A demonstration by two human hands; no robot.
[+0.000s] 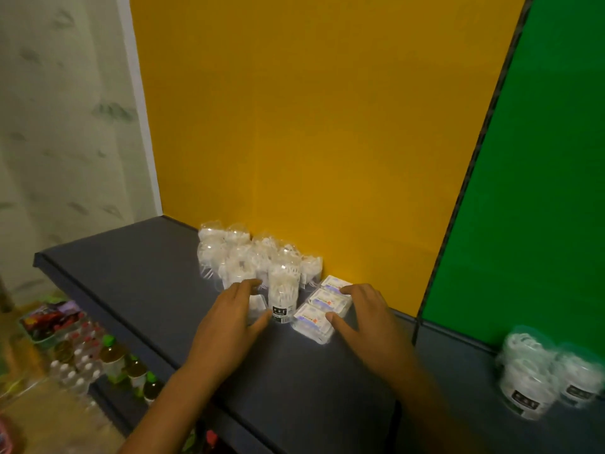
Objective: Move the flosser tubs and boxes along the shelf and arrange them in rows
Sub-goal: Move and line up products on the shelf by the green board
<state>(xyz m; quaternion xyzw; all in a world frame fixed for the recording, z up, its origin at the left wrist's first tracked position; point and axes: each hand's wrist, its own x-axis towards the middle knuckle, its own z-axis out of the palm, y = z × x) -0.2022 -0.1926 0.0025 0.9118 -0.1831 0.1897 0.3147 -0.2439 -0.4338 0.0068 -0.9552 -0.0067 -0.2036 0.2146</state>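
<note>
While fingers spread, both hands point(229, 309) flank tubs point(284, 291) and boxes point(319, 311).

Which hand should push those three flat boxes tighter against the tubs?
The right hand: its fingers already rest on the flat boxes, while the left hand is at the tall tub.

Blurred tubs point(527, 375) at right edge; tub point(258, 303) behind left hand point(229, 322).
</note>
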